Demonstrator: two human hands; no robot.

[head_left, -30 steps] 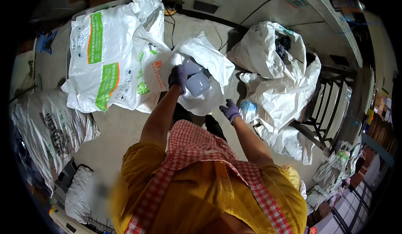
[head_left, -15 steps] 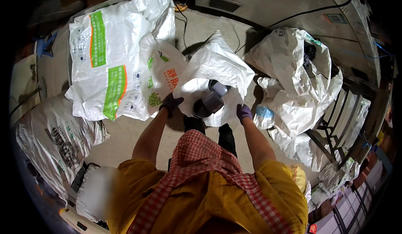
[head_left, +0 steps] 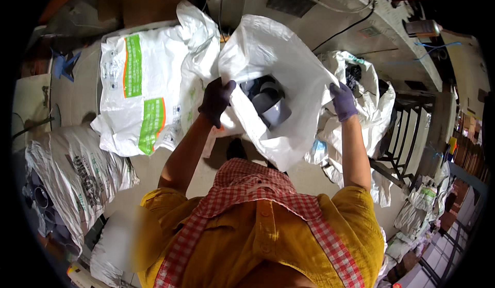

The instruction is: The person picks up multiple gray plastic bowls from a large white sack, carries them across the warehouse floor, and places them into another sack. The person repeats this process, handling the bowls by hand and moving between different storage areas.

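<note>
A large white woven sack (head_left: 304, 76) gapes wide in front of me, its mouth turned toward me. Inside lie several dark grey, curved pieces that look like plastic pipe fittings (head_left: 276, 105); the lower ones are hidden. My left hand (head_left: 216, 98), in a dark purple glove, is closed on the left edge of the sack's mouth. On the opposite edge, my right hand (head_left: 342, 101) grips the rim in a purple glove. Both arms reach forward, holding the mouth spread between them.
White sacks with green bands (head_left: 139, 87) lie at the left. Another white sack (head_left: 77, 169) at the lower left shows grey pipe fittings (head_left: 44, 198). At the right stand an opened sack with dark contents (head_left: 368, 92) and a black metal rack (head_left: 410, 133). A cable runs along the machine housing behind.
Both hands have risen and moved apart, lifting the sack's rim and stretching its mouth wider. The sack now stands taller, with the grey pieces deeper inside. The view has tilted up somewhat.
</note>
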